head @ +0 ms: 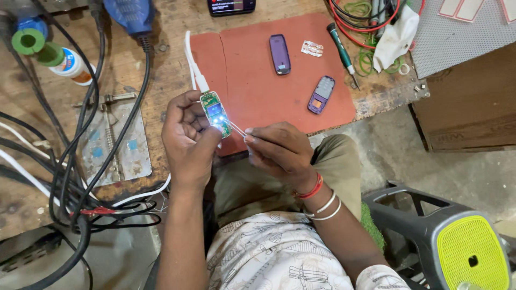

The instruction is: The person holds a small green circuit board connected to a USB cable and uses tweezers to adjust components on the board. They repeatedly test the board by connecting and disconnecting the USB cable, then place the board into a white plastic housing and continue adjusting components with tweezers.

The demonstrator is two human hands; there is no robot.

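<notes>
My left hand (188, 140) holds a small green phone circuit board (216, 113) upright by its edges; a bright light glows on its lower part. A white cable (194, 70) plugs into the board's top end. My right hand (279, 150) pinches thin metal tweezers (237, 128), whose tips touch the board near the light. Both hands hover over the near edge of a red work mat (258, 86).
On the mat lie a purple phone back cover (279, 53), a purple keypad housing (321, 94) and a small foil piece (312, 48). A screwdriver (342, 51) lies at the right. A metal board holder (115, 139) and black cables (75, 177) fill the left. A grey stool (446, 241) stands lower right.
</notes>
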